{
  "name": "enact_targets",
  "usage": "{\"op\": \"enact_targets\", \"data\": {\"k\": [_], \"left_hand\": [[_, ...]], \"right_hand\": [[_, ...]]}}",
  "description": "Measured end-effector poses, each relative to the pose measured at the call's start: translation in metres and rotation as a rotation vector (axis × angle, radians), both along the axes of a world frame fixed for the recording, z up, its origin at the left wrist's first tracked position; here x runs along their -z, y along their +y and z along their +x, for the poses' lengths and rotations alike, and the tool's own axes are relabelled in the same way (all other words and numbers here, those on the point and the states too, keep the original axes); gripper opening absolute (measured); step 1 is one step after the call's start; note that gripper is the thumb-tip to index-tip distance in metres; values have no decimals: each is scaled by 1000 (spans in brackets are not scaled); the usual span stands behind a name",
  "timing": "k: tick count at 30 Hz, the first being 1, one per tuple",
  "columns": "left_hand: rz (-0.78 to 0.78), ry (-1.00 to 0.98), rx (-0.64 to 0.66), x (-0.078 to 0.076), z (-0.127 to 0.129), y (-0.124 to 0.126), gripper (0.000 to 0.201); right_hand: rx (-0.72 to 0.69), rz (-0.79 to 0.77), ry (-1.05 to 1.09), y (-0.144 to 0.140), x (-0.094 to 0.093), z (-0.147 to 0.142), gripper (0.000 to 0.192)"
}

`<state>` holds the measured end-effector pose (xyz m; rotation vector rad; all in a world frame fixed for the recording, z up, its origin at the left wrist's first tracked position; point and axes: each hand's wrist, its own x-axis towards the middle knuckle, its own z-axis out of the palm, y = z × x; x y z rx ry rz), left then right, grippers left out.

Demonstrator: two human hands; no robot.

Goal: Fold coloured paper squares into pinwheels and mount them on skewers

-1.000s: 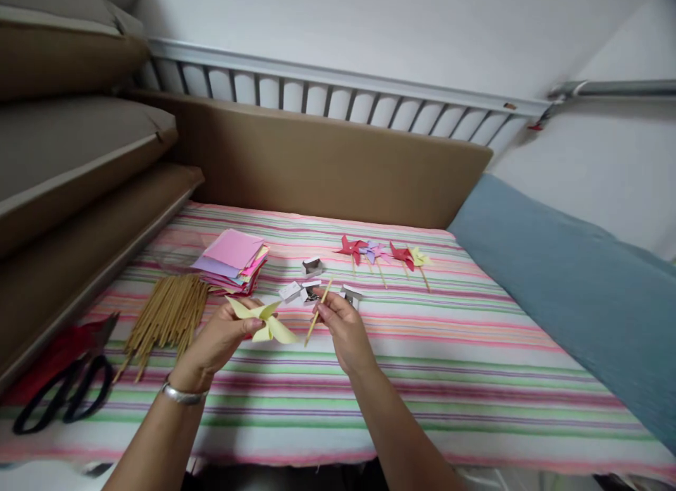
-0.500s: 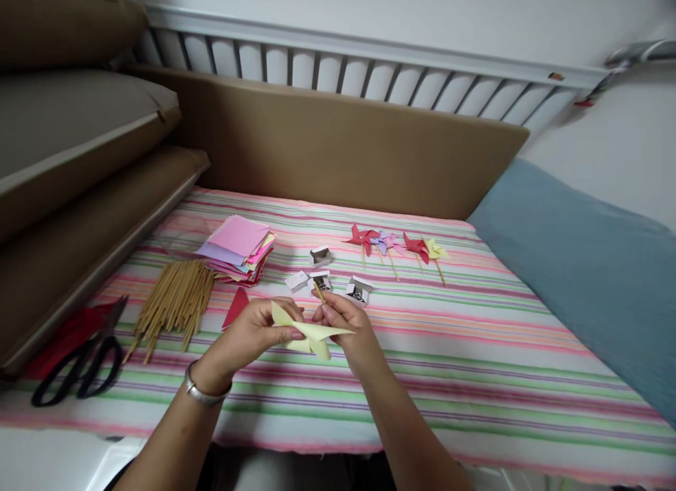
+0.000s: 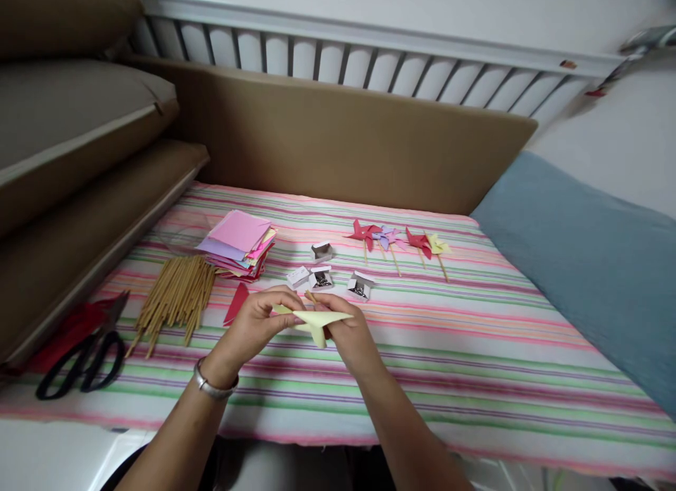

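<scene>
A striped cloth (image 3: pixel 475 350) in pink, green and white covers the work surface, backed by a tan padded board (image 3: pixel 343 146) and a white slatted rail (image 3: pixel 370 54), with a blue cushion (image 3: pixel 581 265) at the right. A second ago the hands were apart, the left with the folded yellow paper and the right with a thin stick held out in the open; now they have closed together over the cloth's near middle, and the stick is nearly hidden, only its tip showing behind the yellow pinwheel paper (image 3: pixel 315 320). That suggests stick and paper are being brought together. The left hand (image 3: pixel 258 322) pinches the paper's left edge between thumb and fingers, wrist bent inward, a bracelet (image 3: pixel 214 385) on it. The right hand (image 3: pixel 348 332) pinches from the opposite side, fingers curled. Beyond lie a bundle of sticks (image 3: pixel 174 301), a paper stack (image 3: pixel 240 244), scissors (image 3: pixel 79 361), finished pinwheels (image 3: pixel 398 241) and small pin boxes (image 3: pixel 322 272).
</scene>
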<state>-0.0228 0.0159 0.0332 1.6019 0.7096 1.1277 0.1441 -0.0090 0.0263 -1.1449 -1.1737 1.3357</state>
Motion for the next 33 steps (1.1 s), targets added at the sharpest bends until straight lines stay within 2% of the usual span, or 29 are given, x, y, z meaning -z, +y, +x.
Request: {"op": "enact_targets", "data": {"k": [7,19,27,33], "left_hand": [[60,-25,-76,4,2,2,5],[165,-29,-195,3,3,-3,7],[234,-44,-188,3,5,-5,16],[250,-7,-207,4,5,-5,10]], "right_hand": [[-4,7,3,0,3,0,27],[-24,113,-50,-2,6,-2,27],[-35,143,-41,-3,10,-2,24],[28,155,-60,-2,13,-2,17]]}}
